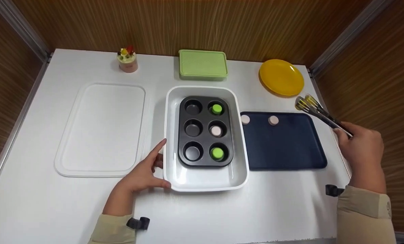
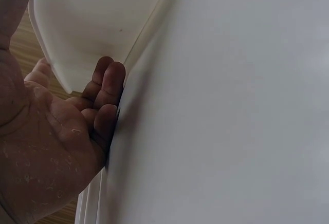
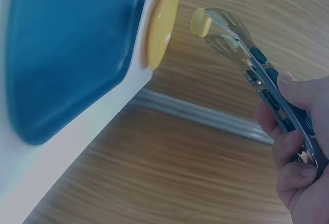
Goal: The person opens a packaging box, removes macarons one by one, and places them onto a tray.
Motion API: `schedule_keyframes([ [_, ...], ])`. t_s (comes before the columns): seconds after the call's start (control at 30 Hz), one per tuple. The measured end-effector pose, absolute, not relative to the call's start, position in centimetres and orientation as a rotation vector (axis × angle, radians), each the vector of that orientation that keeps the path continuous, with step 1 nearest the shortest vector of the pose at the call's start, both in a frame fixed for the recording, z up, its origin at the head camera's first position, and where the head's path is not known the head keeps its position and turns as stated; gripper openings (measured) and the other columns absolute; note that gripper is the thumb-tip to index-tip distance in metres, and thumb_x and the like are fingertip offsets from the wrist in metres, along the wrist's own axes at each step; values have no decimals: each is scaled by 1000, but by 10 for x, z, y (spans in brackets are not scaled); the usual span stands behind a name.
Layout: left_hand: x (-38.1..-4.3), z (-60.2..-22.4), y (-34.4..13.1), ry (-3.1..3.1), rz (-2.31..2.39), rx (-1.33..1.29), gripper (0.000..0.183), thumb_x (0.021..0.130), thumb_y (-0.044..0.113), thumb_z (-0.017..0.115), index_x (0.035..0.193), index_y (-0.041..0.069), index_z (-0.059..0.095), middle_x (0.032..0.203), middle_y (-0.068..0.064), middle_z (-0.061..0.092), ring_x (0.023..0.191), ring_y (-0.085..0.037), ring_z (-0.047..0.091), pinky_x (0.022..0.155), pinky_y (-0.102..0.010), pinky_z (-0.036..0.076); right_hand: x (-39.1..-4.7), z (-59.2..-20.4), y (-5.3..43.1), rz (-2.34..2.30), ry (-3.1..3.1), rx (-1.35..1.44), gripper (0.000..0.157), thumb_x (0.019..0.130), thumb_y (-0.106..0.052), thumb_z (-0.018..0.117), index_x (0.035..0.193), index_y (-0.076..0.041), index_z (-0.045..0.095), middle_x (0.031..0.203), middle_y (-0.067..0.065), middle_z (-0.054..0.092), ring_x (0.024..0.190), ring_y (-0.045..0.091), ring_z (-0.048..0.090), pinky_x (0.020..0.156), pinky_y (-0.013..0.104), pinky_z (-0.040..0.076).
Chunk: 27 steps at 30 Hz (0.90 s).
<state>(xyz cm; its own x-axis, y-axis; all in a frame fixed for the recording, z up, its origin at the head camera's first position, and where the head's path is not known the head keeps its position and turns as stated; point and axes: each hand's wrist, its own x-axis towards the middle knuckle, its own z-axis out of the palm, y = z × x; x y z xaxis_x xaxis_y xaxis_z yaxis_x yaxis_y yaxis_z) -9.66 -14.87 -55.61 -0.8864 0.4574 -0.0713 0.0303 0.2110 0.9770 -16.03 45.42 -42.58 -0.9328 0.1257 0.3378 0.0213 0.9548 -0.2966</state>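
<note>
My right hand (image 1: 363,144) grips metal tongs (image 1: 324,117) above the table's right side. Between the tongs' slotted tips is a small round yellow macaron (image 3: 201,22) with a paler middle band. My left hand (image 1: 142,174) rests against the near left side of a white rectangular tub (image 1: 202,181), its index finger and thumb extended to the rim, the other fingers bent. In the tub lies a dark muffin tin (image 1: 204,130). Its right column holds a green macaron (image 1: 217,108), a pale pink macaron (image 1: 216,130) and another green macaron (image 1: 217,153).
Right of the tub, a dark blue tray (image 1: 286,145) carries two pale pink macarons (image 1: 273,120) at its far edge. A yellow plate (image 1: 281,78) stands behind it. A white lid (image 1: 103,127) lies left; a green lidded box (image 1: 203,64) and dessert cup (image 1: 127,61) stand at the back.
</note>
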Motion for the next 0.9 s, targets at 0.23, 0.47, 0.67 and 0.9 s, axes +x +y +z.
schedule_keyframes([
  [0.23, -97, -556, -149, 2147, 1722, 452, 137, 69, 19, 102, 172, 20, 12, 120, -18, 62, 111, -34, 63, 85, -31, 45, -160, -436, 470, 395, -2926, -218, 38, 106, -22, 63, 131, 6, 69, 113, 38, 68, 101, 59, 61, 82, 68, 44],
  [0.47, -96, -554, -148, 2161, 1703, 448, 137, 69, 21, 102, 172, 19, 12, 121, -17, 62, 111, -33, 64, 84, -33, 43, -160, -448, 478, 387, -2953, -210, 36, 105, -22, 65, 128, 5, 71, 110, 36, 70, 98, 59, 62, 77, 68, 44],
  [0.67, -96, -553, -148, 2156, 1714, 464, 136, 70, 20, 102, 172, 18, 12, 120, -17, 62, 110, -34, 64, 83, -33, 43, -159, -454, 480, 387, -2973, -210, 35, 104, -21, 66, 125, 6, 72, 107, 35, 71, 96, 59, 62, 74, 67, 44],
  [0.9, -96, -554, -148, 2167, 1700, 456, 137, 69, 22, 102, 172, 19, 12, 122, -17, 61, 111, -33, 63, 84, -35, 43, -160, -455, 481, 392, -3017, -225, 37, 105, -23, 65, 126, 7, 71, 108, 35, 70, 97, 59, 62, 74, 66, 44],
])
